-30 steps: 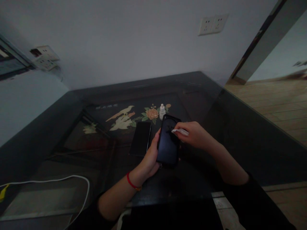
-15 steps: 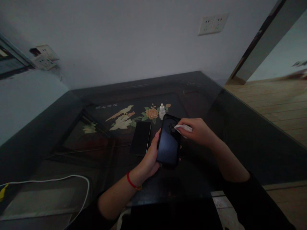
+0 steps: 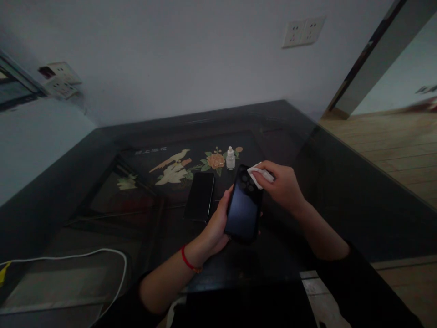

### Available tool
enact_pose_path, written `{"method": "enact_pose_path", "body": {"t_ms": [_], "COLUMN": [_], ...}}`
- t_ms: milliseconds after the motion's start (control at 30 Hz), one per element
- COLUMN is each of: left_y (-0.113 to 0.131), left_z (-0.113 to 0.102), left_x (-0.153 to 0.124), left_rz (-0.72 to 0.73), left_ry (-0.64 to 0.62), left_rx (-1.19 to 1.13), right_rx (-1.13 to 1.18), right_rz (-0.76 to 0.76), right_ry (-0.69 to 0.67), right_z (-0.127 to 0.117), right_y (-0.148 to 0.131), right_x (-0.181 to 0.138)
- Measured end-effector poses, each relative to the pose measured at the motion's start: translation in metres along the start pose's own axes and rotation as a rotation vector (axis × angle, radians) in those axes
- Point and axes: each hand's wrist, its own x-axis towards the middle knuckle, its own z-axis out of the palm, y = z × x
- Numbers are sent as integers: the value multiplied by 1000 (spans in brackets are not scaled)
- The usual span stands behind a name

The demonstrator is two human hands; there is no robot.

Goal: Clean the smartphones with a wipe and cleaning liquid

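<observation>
A dark smartphone point(image 3: 243, 212) rests in my left hand point(image 3: 216, 226), its back with the round camera lenses facing up. The thumb lies along its left edge and fingertips show at the right edge. My right hand point(image 3: 282, 182) pinches a folded white tissue point(image 3: 261, 175) against the phone's top right corner, beside the lenses. To the left, a second black phone point(image 3: 200, 196) lies flat on the dark table. Just beyond the held phone stands a small clear bottle with a white cap point(image 3: 231, 159).
The glossy dark table point(image 3: 273, 123) bears an inlaid bird and flower picture point(image 3: 174, 168) and meets a white wall behind. A white cable point(image 3: 68, 257) curves at the lower left. Wall sockets point(image 3: 303, 33) are at the upper right.
The tissue has shifted slightly up on the phone and shows more spread out. The lenses are now more visible, and the held phone has tilted and moved a little right.
</observation>
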Motion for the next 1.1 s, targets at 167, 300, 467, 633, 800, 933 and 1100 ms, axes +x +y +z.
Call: {"method": "enact_pose_path", "body": {"t_ms": [167, 300, 467, 633, 800, 933, 1100], "left_y": [-5, -5, -6, -8, -2, 2, -3], "left_z": [-2, -4, -4, -3, -1, 2, 2], "left_x": [0, 2, 3, 1, 2, 3, 1], "left_rz": [-2, 41, 54, 40, 75, 124, 65], "left_ry": [-58, -58, -42, -41, 34, 73, 21], "left_rx": [49, 76, 87, 86, 27, 15, -7], "right_rx": [2, 41, 109, 101, 200, 252, 139], "right_rz": [23, -6, -6, 65, -54, -117, -37], "right_ry": [58, -35, -112, 33, -326, -542, -232], "right_z": [10, 9, 6, 6, 3, -2, 0], "right_y": [-5, -13, -18, -16, -23, -26, -20], "right_x": [-3, -5, -4, -3, -7, -9, -5]}}
